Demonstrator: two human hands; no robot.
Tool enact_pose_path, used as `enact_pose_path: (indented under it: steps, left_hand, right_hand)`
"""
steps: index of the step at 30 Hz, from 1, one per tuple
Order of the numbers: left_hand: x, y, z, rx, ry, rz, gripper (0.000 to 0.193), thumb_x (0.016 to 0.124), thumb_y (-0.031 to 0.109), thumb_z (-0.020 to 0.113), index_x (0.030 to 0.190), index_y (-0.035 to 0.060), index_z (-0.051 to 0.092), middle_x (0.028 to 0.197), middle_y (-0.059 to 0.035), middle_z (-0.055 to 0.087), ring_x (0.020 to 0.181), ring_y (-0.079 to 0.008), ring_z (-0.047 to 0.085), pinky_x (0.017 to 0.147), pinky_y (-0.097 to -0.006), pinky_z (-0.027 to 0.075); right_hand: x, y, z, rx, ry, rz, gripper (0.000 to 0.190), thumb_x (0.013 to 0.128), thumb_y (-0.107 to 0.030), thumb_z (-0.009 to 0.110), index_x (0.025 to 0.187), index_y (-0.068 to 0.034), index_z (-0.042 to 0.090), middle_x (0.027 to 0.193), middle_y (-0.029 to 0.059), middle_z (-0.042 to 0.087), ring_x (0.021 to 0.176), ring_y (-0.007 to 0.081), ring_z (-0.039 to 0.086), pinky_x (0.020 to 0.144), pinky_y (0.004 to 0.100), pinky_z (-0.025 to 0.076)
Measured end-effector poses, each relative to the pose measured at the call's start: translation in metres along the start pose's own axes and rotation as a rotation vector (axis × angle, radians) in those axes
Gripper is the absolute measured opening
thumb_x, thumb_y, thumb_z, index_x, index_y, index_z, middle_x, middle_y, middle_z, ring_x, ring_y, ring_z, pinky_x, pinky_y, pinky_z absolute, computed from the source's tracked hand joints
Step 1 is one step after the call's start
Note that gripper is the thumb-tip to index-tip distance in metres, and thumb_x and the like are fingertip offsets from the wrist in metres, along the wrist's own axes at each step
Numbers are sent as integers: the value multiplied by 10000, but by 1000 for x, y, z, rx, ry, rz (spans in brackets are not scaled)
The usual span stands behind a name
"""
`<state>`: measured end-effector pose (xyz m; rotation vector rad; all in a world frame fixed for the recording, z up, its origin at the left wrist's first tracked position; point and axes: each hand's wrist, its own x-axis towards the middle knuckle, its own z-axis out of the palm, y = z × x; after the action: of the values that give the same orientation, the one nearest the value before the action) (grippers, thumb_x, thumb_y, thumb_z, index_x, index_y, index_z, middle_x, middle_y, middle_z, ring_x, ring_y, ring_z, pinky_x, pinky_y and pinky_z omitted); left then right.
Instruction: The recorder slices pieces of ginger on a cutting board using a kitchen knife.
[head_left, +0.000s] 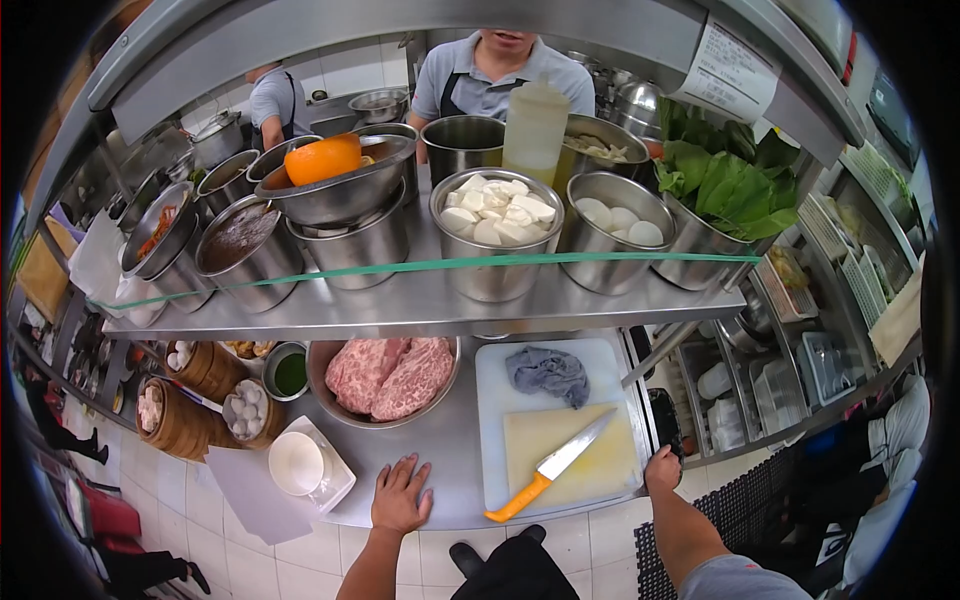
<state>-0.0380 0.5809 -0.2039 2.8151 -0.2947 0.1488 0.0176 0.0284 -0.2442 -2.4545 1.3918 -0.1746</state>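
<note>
My left hand (403, 495) lies palm down on the steel counter (450, 465), fingers spread, holding nothing. To its right, a chef's knife with an orange handle (529, 495) lies diagonally on a yellowish cutting board (600, 465). That board rests on a larger white cutting board (491, 420), and a crumpled grey cloth (550, 373) sits at its far end. My right hand (663, 470) is at the counter's right edge, against a black object (665, 424); its fingers are partly hidden. Beyond my left hand stands a metal bowl (319, 379) with large pieces of raw marbled meat (416, 379).
Bamboo steamers (217, 435), a bowl of green sauce (289, 373) and a stack of white bowls (297, 463) occupy the left. A steel shelf (420, 319) overhead bears several metal containers, including cut white pieces (499, 210) and leafy greens (727, 180). A person (495, 75) stands opposite.
</note>
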Motion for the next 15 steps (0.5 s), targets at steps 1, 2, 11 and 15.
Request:
enact_pose_path:
  steps: [1, 2, 11, 15]
  left_hand:
    - [0, 0, 0, 0, -3, -2, 545, 935, 361, 621, 1455, 202, 602, 1560, -104, 516, 1438, -288, 485, 1223, -520, 308]
    - [1, -1, 0, -1, -5, 1, 545, 935, 361, 621, 1455, 202, 602, 1560, -104, 516, 1438, -288, 485, 1223, -520, 308]
    - [0, -3, 3, -6, -9, -6, 561, 921, 354, 626, 1463, 208, 598, 1564, -104, 512, 1443, -282, 482, 1224, -523, 305]
    - [0, -2, 2, -17, -20, -19, 560, 919, 348, 620, 1460, 205, 600, 1567, -102, 509, 1445, -282, 481, 1224, -527, 304]
  right_hand:
    - [1, 1, 0, -5, -6, -3, 594, 1062, -475, 415, 1083, 3, 767, 1115, 270, 739, 1054, 481, 697, 946, 577, 541]
    - [1, 1, 0, -9, -13, -6, 595, 1062, -476, 415, 1079, 4, 767, 1114, 272, 738, 1056, 481, 696, 947, 578, 540]
    - [-1, -2, -3, -6, -19, 10, 589, 1062, -478, 418, 1068, -6, 771, 1097, 271, 740, 1057, 486, 691, 945, 581, 535]
    - [-2, -4, -2, -7, -14, 18, 589, 1062, -482, 417, 1074, -9, 769, 1098, 275, 738, 1057, 483, 692, 944, 579, 536]
